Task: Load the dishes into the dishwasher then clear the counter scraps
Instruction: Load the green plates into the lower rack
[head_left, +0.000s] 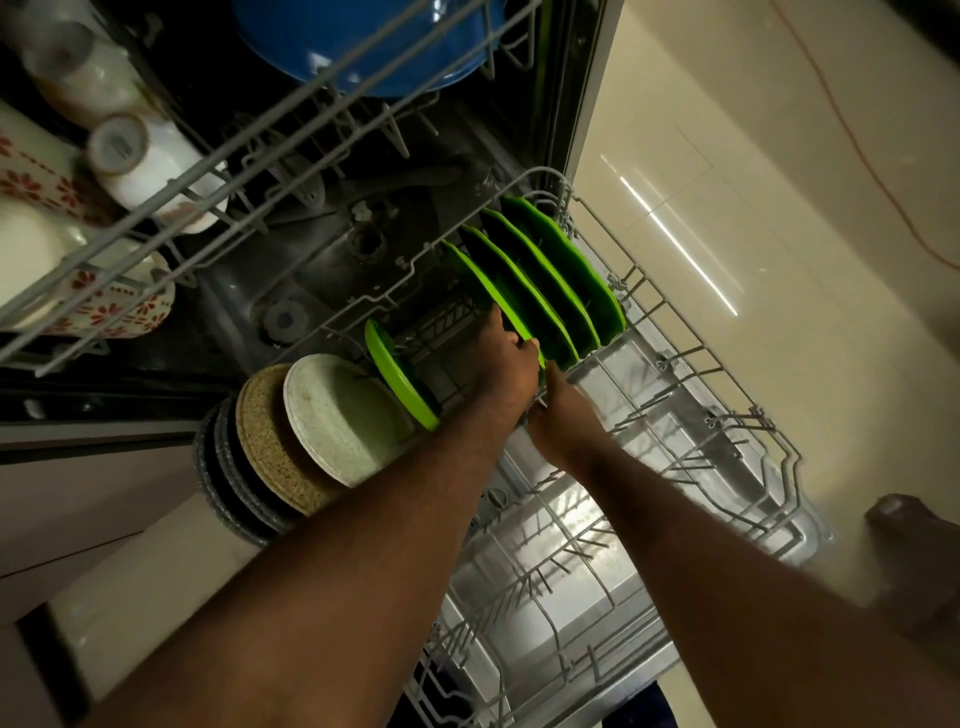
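Nearest the camera, the pulled-out lower rack (691, 358) shows only bare wire tines over the shiny door panel (571, 597), so there is open room between the two forearms and out to the rack's right rim. Both arms reach across this stretch.

The right hand (563, 423) sits low in the rack. Its thumb stands up against the bottom edge of a green plate (493, 291), and its fingers curl under and out of sight. Whether they hold the plate or rest on a wire cannot be told. Just above it, the left hand (511, 364) has its fingers hooked over the near rim of the same plate and grips it. The plate stands on edge in the tines.

Three more green plates (571, 270) stand close behind it, parallel and upright, the last one near the rack's far right corner. That makes four in a row. To the left, across a gap of free slots where the left wrist passes, a fifth green dish (400, 379) stands alone. Next to it are one pale plate (343, 415), one tan speckled plate (260, 431), and then dark grey plates (223, 478) packed too tightly to count.

Farther up, the upper rack (208, 176) juts out overhead with white cups (135, 156), red-flowered crockery and a blue bowl (363, 47). On the right is pale floor (727, 130) with a bare foot (904, 525).
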